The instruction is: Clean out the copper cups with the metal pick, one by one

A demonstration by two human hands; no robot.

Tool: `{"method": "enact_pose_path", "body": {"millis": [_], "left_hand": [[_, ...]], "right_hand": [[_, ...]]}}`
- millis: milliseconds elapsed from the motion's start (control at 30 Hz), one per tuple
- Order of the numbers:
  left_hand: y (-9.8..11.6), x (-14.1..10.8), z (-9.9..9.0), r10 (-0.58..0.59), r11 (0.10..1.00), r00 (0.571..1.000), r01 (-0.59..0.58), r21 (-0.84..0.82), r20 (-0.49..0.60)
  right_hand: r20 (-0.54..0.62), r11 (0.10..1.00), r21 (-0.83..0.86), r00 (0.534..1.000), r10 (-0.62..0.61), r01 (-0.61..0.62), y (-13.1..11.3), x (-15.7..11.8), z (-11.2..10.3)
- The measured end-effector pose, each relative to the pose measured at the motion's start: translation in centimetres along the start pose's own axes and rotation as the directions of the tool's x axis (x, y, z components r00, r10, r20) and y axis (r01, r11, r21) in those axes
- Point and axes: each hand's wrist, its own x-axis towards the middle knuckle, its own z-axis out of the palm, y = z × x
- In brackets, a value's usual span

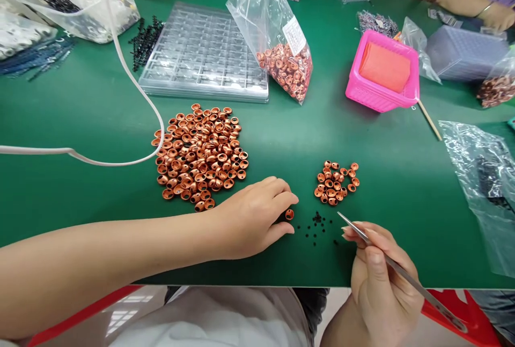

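My left hand (257, 218) rests low over the green table with thumb and fingers apart. Between them sits one copper-coloured cup-shaped piece (289, 214) with a hole. In my right hand (382, 277) is a pair of metal tweezers (402, 271), tips pointing up and left. Just left of the tips lie several tiny black bits (317, 219), scattered loosely. Beyond them is a small cluster of copper pieces (332, 186). A much larger pile of copper pieces (205, 154) spreads above my left forearm.
Behind the pile stand stacked clear compartment trays (197, 57) and a clear bag of copper pieces (285, 68). A pink basket (378, 101) is to the right. The white cable (120, 162) crosses the left. A plastic bag (483, 197) lies right; another person's hand (497, 16) is far right.
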Motion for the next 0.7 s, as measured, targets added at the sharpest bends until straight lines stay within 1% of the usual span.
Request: {"method": "enact_pose_path", "body": {"millis": [100, 167, 267, 400, 533, 600, 700], "left_hand": [[0.17, 0.16, 0.27, -0.036, 0.999, 0.999, 0.037, 0.029, -0.014], [0.22, 0.25, 0.29, -0.048, 0.999, 0.999, 0.049, 0.018, -0.009], [0.19, 0.26, 0.17, -0.041, 0.999, 0.999, 0.041, -0.021, -0.010], [0.06, 0.04, -0.01, -0.017, 0.998, 1.000, 0.017, -0.054, -0.004], [0.02, 0.01, -0.04, -0.030, 0.998, 0.999, 0.029, -0.056, -0.015], [0.03, 0.13, -0.02, -0.031, 0.998, 0.999, 0.030, -0.057, -0.020], [-0.01, 0.27, 0.01, -0.018, 0.998, 1.000, 0.017, -0.064, -0.021]], "right_hand": [[-0.019, 0.999, 0.037, 1.000, 0.002, -0.001, 0.02, 0.00, 0.02], [-0.019, 0.999, 0.041, 1.000, -0.006, 0.007, 0.10, 0.04, 0.00], [-0.019, 0.999, 0.029, 1.000, -0.021, 0.022, 0.25, 0.08, -0.04], [-0.033, 1.000, 0.028, 0.999, -0.011, 0.012, 0.34, 0.05, -0.04], [-0.058, 1.000, 0.002, 0.998, 0.004, -0.004, 0.27, 0.00, 0.03], [-0.077, 0.999, -0.017, 0.996, 0.036, -0.038, 0.18, -0.04, 0.07], [-0.111, 0.991, -0.049, 0.986, 0.121, -0.128, 0.01, -0.13, -0.01]]}}
